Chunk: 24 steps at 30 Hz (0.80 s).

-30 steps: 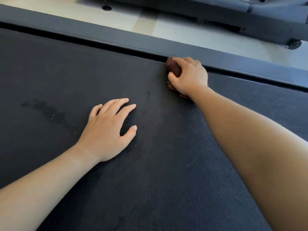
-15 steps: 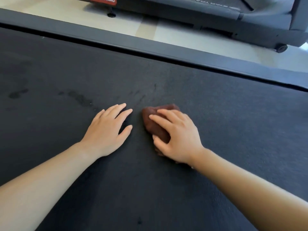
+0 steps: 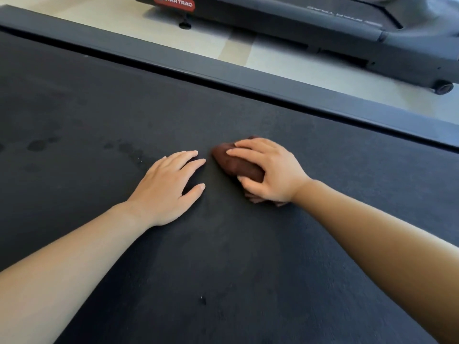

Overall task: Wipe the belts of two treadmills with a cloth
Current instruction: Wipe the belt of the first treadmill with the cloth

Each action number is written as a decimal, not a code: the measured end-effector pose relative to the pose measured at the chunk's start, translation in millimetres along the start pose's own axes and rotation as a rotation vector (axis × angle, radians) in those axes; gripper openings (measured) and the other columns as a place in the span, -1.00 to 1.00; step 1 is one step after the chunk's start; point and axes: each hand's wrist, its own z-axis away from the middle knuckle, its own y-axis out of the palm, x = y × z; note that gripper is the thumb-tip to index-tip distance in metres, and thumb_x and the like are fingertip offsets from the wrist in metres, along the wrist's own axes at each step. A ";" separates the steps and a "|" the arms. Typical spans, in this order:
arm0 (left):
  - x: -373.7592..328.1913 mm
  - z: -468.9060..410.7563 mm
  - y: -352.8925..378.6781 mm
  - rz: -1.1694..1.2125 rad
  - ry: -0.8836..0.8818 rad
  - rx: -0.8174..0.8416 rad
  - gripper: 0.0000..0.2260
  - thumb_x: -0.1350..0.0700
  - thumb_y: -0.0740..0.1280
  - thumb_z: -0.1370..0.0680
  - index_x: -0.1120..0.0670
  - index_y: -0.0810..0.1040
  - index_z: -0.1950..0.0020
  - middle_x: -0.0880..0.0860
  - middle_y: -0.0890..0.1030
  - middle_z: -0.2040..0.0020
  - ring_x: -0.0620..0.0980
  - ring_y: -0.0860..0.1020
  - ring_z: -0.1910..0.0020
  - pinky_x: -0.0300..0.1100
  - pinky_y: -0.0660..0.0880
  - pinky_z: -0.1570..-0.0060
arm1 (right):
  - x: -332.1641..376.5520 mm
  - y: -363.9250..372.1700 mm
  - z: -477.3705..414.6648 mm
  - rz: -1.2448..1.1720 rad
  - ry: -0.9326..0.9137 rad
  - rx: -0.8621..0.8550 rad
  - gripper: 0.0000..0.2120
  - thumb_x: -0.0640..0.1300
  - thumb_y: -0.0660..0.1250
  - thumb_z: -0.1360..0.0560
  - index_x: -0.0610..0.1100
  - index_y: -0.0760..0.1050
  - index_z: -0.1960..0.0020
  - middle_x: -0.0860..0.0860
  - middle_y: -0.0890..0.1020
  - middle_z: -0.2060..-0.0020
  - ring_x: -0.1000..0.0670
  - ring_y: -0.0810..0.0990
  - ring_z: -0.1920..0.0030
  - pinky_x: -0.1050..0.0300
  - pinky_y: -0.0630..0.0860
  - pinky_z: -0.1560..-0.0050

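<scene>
We see the black belt [image 3: 248,269] fill most of the view, its long axis running from upper left to lower right, with wide bare surface on every side of the hands. Its grey side rail [image 3: 273,88] borders the far edge. A second treadmill [image 3: 323,33] stands beyond, cut off at the top. Our left hand [image 3: 169,187] lies flat, fingers spread. Our right hand [image 3: 268,170] clamps a bunched brown cloth [image 3: 236,163], which points up-left and is partly hidden beneath the palm.
</scene>
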 end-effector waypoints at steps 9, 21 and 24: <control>7.7 -24.7 7.3 -0.017 -0.051 -0.065 -0.47 -0.20 0.08 -0.48 -0.09 0.29 -0.43 -0.11 0.26 -0.45 -0.09 0.18 -0.44 -0.05 0.08 -0.44 | -85.8 11.6 -94.1 0.000 0.235 -0.102 -0.53 0.08 0.31 -0.45 0.06 0.45 -0.35 0.02 0.52 -0.29 -0.08 0.44 -0.30 0.09 0.31 -0.32; 3.4 -22.3 3.1 -0.003 -0.045 -0.066 -0.52 -0.12 0.17 -0.53 -0.01 0.32 -0.43 -0.03 0.28 -0.46 -0.02 0.19 -0.45 -0.02 0.10 -0.43 | -26.7 15.2 -38.4 0.060 0.348 -0.111 -0.50 0.07 0.30 -0.45 -0.01 0.44 -0.37 -0.03 0.49 -0.31 -0.16 0.41 -0.30 -0.07 0.32 -0.31; -2.5 -8.1 2.4 -0.016 -0.069 -0.053 -0.54 -0.07 0.15 -0.56 0.03 0.30 -0.44 0.02 0.25 -0.49 0.02 0.16 -0.47 0.02 0.10 -0.43 | 13.4 16.0 0.9 0.074 0.364 -0.114 -0.50 0.11 0.27 -0.45 -0.01 0.44 -0.36 -0.04 0.48 -0.31 -0.16 0.42 -0.29 -0.09 0.34 -0.28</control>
